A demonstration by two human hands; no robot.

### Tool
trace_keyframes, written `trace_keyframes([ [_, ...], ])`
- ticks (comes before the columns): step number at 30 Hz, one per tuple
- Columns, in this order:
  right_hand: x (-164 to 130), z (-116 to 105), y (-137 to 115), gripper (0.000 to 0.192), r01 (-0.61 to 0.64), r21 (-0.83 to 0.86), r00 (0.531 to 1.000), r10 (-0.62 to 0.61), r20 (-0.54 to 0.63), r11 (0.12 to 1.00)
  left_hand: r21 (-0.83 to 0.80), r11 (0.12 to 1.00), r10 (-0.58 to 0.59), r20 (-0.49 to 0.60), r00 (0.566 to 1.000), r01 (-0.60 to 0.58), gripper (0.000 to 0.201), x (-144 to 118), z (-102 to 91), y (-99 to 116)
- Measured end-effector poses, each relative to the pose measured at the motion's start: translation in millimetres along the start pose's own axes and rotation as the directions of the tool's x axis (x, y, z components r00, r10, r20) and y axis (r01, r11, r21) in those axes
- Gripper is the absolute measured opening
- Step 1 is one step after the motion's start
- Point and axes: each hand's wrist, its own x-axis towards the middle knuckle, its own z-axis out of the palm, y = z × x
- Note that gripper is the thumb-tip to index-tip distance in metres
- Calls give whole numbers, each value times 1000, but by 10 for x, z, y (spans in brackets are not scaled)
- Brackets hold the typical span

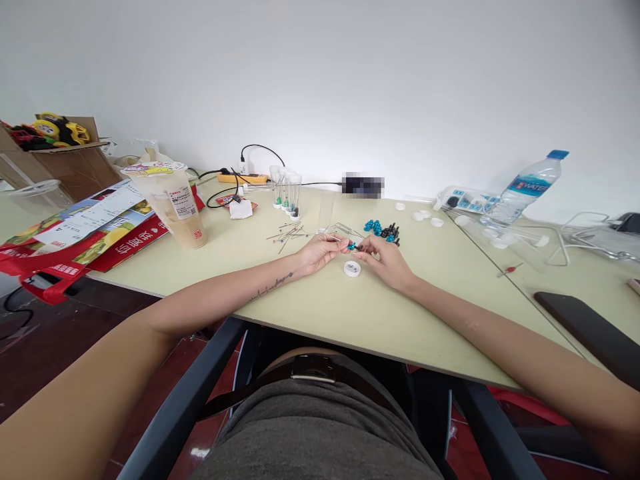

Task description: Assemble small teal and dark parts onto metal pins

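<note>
Over the table my two hands meet at a small blue part (352,246). My left hand (320,255) pinches it from the left, and a thin rod seems to run along these fingers. My right hand (389,261) is closed in a pinch on a small dark piece at the blue part's right end; its exact kind is too small to make out. Just below the fingertips lies a round white cap (352,269) with tiny pieces in it. Behind my right hand are loose blue parts (373,227) and black parts (391,233). Several thin rods (290,232) lie scattered left of my hands.
Clear tubes (287,193) stand behind the rods. At the left are a drink cup (173,207) and a red bag (135,241). A water bottle (525,190), white caps (436,222), a power strip (467,200) and a dark phone-like slab (590,330) occupy the right.
</note>
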Motion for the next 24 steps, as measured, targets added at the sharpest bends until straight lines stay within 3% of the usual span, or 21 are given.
trace_keyframes([
  [5, -5, -29, -29, 40, 5, -16, 997, -4, 71, 1000, -2, 1000, 5, 36, 999, -5, 12, -6, 8, 0],
  [11, -8, 3, -2, 24, 42, 8, 998, -42, -44, 999, -3, 1000, 9, 5, 1000, -9, 16, 6, -13, -10],
  [17, -5, -26, -21, 38, 4, -8, 997, -4, 78, 1000, -2, 1000, 4, 44, 999, -4, 15, 5, -11, -9],
  [22, -1, -8, -16, 28, 7, 2, 1000, -7, -14, 1000, 5, 1000, 5, -1, 1000, -5, 17, 12, -17, -10],
  [24, -2, -5, -10, 28, -1, 18, 1000, 1, 8, 1000, 2, 1000, 4, 8, 1000, -4, 17, 12, -14, -9],
])
